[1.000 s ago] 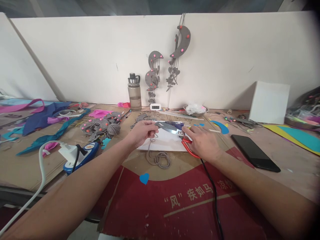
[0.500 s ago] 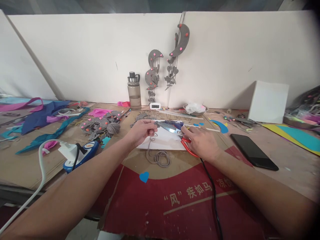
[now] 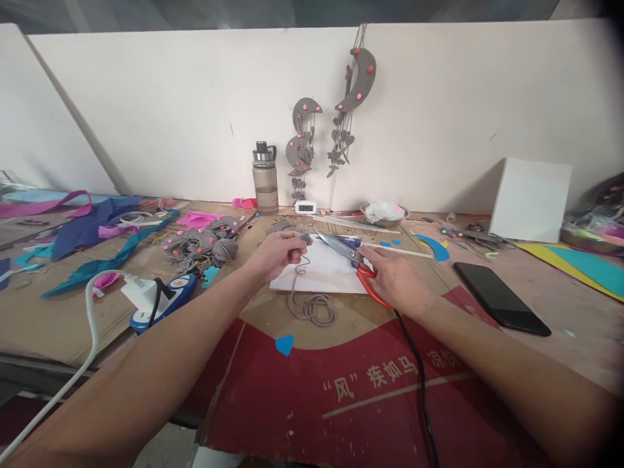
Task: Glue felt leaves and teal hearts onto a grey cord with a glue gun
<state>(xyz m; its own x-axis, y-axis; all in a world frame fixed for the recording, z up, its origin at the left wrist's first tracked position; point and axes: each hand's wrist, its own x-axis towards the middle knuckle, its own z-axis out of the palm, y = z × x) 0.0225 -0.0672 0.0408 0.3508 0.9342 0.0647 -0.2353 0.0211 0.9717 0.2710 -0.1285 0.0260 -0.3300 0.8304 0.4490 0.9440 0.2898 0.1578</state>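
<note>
Change: scissors (image 3: 340,249) had come away from the left hand (image 3: 280,255). Half a second earlier the blades reached right up to the left fingertips; now the tip stood just short of them, angled up and left, with a small gap. Couldn't tell whether the blades were parted.

Left grip: thumb and fingers pinching a small grey piece (image 3: 305,238), held up over the far left part of a white sheet (image 3: 316,279). Piece mostly hidden by the fingers; exact shape unclear. Right hand (image 3: 400,281) wrapped around the red handles of the scissors, over the sheet's right edge; some fingers out of sight.

Meaning: the piece was clear of the blades and stayed in the left pinch, so that pass of the scissors looked finished or paused. Couldn't tell if anything got cut, no loose offcut visible.

Grey cord (image 3: 319,312) hung from under the left hand, crossed the sheet and ended in a loose coil on the cardboard (image 3: 266,396) in front; unclear whether it was tied to the piece. Blue paper heart (image 3: 285,345) lay nearer the person. Dark blue object (image 3: 336,239) behind the scissors, partly covered, not identifiable.
</note>
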